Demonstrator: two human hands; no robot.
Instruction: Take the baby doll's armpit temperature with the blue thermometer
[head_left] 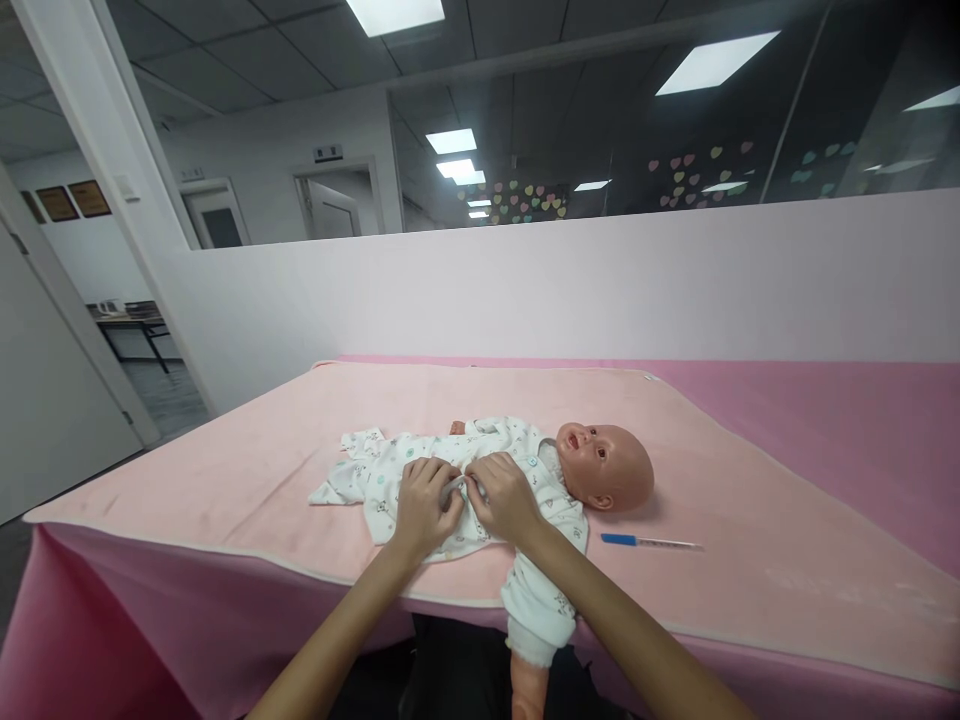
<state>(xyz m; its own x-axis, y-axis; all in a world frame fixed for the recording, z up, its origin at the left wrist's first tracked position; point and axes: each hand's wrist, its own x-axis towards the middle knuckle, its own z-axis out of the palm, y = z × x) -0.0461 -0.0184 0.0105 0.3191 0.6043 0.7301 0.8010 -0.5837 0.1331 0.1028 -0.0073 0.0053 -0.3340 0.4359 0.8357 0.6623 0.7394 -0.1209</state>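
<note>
A baby doll (609, 465) lies on its back, head to the right, wearing a white patterned baby outfit (382, 465). At the middle of its front, my left hand (427, 503) and my right hand (501, 495) are close together, fingers bent in a pinch on the outfit's fabric. A small white fold or tie shows between the fingertips; the exact piece is partly hidden. One doll arm in its white sleeve (536, 605) hangs over the table's front edge, beneath my right forearm. Right of the doll lies a thermometer (651, 542) with a blue cap.
A peach blanket (247, 450) covers the table, over a pink cloth (862, 440) that hangs down in front. Behind stands a low white wall (562, 290) with glass above. A white door (60, 350) is at the left.
</note>
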